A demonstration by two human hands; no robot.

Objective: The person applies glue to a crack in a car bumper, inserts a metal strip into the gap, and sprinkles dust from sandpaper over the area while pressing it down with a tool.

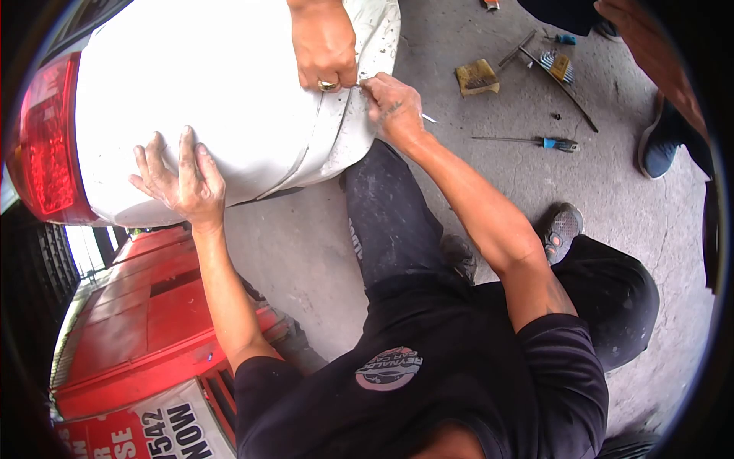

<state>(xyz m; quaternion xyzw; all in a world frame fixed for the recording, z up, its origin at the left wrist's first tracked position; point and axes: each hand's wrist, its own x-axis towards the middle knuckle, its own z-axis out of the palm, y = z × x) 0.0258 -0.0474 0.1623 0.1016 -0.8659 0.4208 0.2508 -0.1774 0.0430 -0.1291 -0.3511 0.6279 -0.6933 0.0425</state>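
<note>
My left hand (182, 180) lies with its fingers spread on the white car bumper (229, 115), to the right of the red tail light (50, 138). At the bumper's right edge, my right hand (394, 109) is closed with its fingertips at the panel seam. Whatever it may hold is hidden; a thin pale tip (430, 118) sticks out beside the wrist. Just left of it, a co-worker's fist (327, 57) with a gold ring presses on the same seam from above.
On the concrete floor lie a blue-handled screwdriver (560, 144), a long metal bar (562, 90), a hex key set (562, 67) and a yellow sponge-like block (477, 77). A person's shoe (659, 149) stands at right. Red panels (145, 306) are at lower left.
</note>
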